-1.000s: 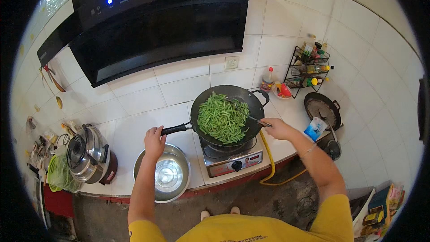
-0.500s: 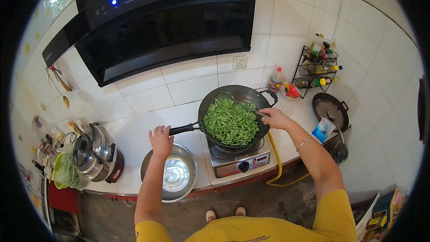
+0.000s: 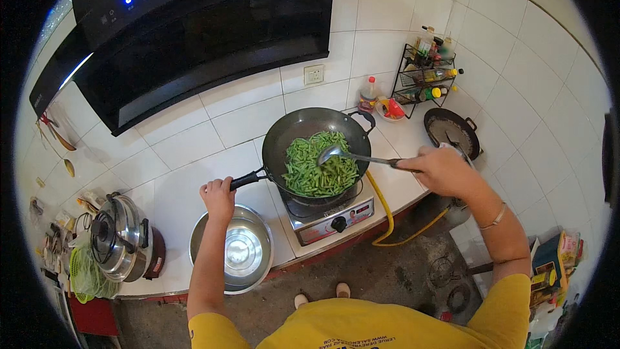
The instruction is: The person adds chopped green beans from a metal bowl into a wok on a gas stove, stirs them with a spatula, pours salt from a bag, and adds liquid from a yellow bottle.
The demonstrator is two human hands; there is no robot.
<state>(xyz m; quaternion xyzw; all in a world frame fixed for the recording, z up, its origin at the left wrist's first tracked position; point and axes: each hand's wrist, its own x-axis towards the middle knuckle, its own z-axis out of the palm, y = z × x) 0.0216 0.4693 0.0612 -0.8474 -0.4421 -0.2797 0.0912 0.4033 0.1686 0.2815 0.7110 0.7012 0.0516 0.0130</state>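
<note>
A dark wok (image 3: 274,136) sits on a silver gas stove (image 3: 329,220), holding a heap of chopped green beans (image 3: 310,171). My left hand (image 3: 218,198) is closed around the end of the wok's black handle (image 3: 244,179). In my right hand (image 3: 444,171), to the right of the wok, is the handle of a metal ladle (image 3: 330,153). The ladle's bowl rests over the beans at about the middle of the heap. Below my left hand stands a wide steel basin (image 3: 258,270), partly hidden by my left forearm.
A steel pot (image 3: 119,239) stands on the left of the counter. Behind the wok are a red-capped bottle (image 3: 368,95) and a black rack (image 3: 408,84) of seasonings. A dark pan (image 3: 436,130) leans at the right. A yellow hose (image 3: 391,220) hangs off the counter.
My right hand has drawn the ladle back to the right and toward me, lifting its bowl out of the beans. My left hand stays on the handle. The whole view has shifted somewhat.
</note>
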